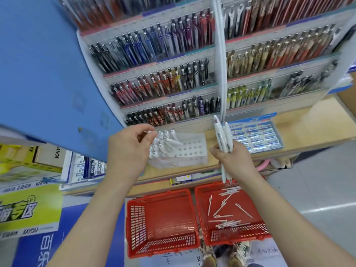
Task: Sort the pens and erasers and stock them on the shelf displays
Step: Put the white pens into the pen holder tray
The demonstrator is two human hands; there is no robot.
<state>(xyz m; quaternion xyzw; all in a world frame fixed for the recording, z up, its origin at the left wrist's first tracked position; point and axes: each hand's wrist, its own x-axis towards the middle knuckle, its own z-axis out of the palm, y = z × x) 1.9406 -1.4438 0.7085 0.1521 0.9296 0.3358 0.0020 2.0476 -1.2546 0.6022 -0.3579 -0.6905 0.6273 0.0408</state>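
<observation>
On the shelf ledge at twelve o'clock, the left hand [129, 149] pinches one white pen [169, 140] above the clear holder [192, 151]. At its three o'clock, the right hand [237, 160] clasps a bundle of white pens [220, 133]. At six o'clock of that hand, loose pens [221, 207] lie in a red basket [237, 240].

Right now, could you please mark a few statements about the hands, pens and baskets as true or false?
1. The right hand grips a bundle of white pens. True.
2. The left hand is empty. False: it pinches a single white pen above the perforated holder.
3. Loose pens lie in the left basket. False: they lie in the right basket; the left one shows none.
4. An eraser tray sits right of the holder. True.
</observation>
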